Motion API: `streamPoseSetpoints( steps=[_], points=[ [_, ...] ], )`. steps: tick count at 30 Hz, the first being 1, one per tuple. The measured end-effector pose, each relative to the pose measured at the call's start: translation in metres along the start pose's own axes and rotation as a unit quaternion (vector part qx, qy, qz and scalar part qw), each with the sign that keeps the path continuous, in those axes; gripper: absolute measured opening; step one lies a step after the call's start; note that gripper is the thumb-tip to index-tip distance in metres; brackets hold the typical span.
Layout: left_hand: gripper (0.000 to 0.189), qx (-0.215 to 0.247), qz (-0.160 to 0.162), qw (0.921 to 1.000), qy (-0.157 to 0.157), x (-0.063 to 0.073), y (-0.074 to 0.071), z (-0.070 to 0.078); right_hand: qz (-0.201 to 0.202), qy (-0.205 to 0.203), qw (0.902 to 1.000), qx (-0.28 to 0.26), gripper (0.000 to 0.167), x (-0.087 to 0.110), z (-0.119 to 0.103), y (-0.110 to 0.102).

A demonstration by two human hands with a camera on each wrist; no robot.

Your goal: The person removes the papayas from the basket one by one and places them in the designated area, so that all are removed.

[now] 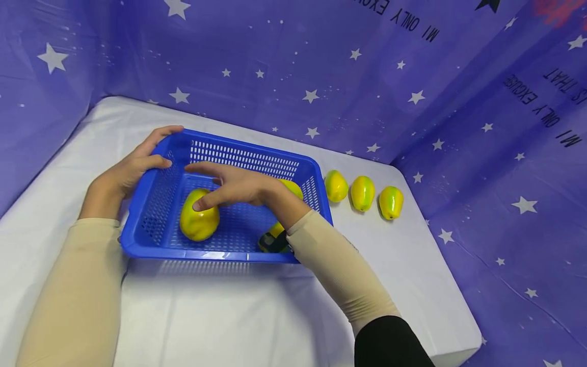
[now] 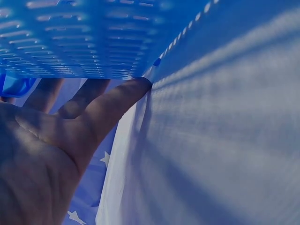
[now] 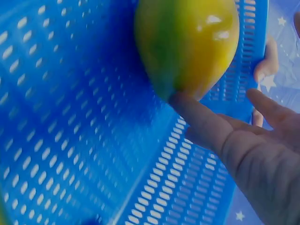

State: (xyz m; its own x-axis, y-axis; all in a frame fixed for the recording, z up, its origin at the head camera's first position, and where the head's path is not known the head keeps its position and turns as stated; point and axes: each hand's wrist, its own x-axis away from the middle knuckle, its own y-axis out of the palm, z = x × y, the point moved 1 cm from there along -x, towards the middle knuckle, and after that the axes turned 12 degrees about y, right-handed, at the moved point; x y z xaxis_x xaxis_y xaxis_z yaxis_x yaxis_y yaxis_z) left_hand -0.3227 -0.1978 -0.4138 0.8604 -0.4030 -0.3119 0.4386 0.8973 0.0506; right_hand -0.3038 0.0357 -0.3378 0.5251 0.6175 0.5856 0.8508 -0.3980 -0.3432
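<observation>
Yellow-green fruit [image 1: 199,221] is lying inside the blue basket [image 1: 227,256], toward its left end, and the right hand [image 1: 236,184] is reaching over it. That hand is holding nothing: its fingers are stretching out well spread, with a wide space between thumb and forefinger. The thumb tip is meeting the fruit's edge in the head and right wrist views, seemingly touching it; how firmly it is pressing, I cannot tell.

The left hand [image 1: 133,165] is gripping the basket at its left end, the thumb lapping over the rim and the other fingers lying along the outside near the far corner.

Farther along in the basket, a second yellow fruit [image 1: 292,188] is showing partly behind the right forearm. Near the front wall a dark object [image 1: 275,242] is sitting beside a patch of yellow; the arm is covering too much to tell what it is.

Outside the basket, just past its right end, three more yellow-green fruits [image 1: 363,193] are resting in a row, apart from one another. White cloth [image 1: 206,316] is covering the table beneath everything. Beige sleeves [image 1: 73,290] are covering both forearms, and a purple curtain [image 1: 275,46] with white stars and dark lettering is hanging behind and to the right.
</observation>
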Motion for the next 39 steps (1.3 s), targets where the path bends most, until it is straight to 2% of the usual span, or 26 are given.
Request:
streamPoseSetpoints(
  steps=[4, 9, 16, 20, 26, 34, 39],
  points=[
    [0.073, 0.011, 0.001, 0.9999, 0.002, 0.0, 0.001, -0.001, -0.001, -0.034, 0.9992, 0.023, 0.081, -0.005, 0.001, 0.0],
    [0.073, 0.03, 0.0, 0.9995, 0.007, 0.002, 0.0, 0.0, -0.015, -0.006, 0.9997, 0.019, 0.081, -0.006, 0.001, 0.001],
    [0.075, 0.025, 0.019, 0.9995, -0.008, 0.002, 0.002, 0.003, -0.031, 0.034, 0.9985, -0.03, 0.074, -0.006, 0.0, 0.003],
    [0.076, 0.021, 0.024, 0.9994, -0.016, 0.002, 0.003, 0.004, -0.04, 0.029, 0.9983, -0.029, 0.067, -0.009, 0.0, 0.004],
    [0.074, 0.037, 0.012, 0.9992, -0.011, 0.002, 0.005, 0.002, -0.044, 0.02, 0.9988, -0.005, 0.059, -0.014, 0.002, 0.005],
    [0.075, 0.034, 0.002, 0.9994, -0.004, 0.001, 0.005, 0.001, -0.111, 0.044, 0.9924, -0.031, 0.066, -0.014, 0.006, 0.011],
    [0.074, 0.039, 0.0, 0.9992, 0.006, 0.001, 0.003, 0.001, -0.147, 0.053, 0.9839, -0.087, 0.066, -0.016, 0.008, 0.013]
  ],
)
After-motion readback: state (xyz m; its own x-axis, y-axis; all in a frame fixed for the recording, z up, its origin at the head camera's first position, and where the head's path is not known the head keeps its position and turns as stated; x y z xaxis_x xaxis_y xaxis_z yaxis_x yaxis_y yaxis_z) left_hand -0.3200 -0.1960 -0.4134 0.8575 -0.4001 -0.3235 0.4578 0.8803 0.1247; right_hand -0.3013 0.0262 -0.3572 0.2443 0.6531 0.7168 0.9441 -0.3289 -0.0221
